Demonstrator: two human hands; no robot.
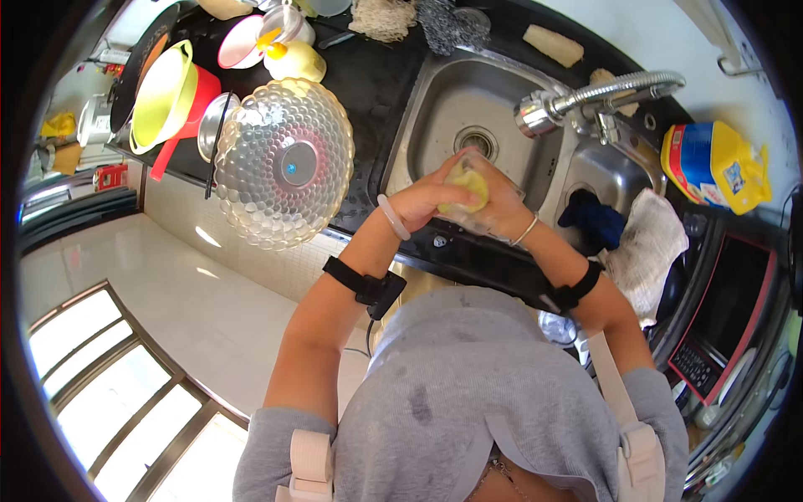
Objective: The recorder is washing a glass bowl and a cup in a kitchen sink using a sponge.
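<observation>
Over the near edge of the sink (426, 125), both hands are together around a clear container (480, 164). My left hand (430, 194) presses its thumb on a soft yellow thing, apparently a sponge (472, 183), against or inside the container; which of the two is unclear. My right hand (502, 204) grips the container from the right side, its fingers partly hidden. The drain (475, 143) lies just beyond the hands, and a metal faucet head (533, 116) hangs to their right. Left of the sink, a large clear bumpy bowl (251, 188) rests on the black counter (364, 94).
A yellow-green colander (145, 128), a red pan (207, 94) and bowls crowd the far left. Scrubbers (382, 19) lie behind the sink. A dark blue cloth (593, 219) sits in the small basin, beside a whitish cloth (652, 238) and a yellow jug (715, 166).
</observation>
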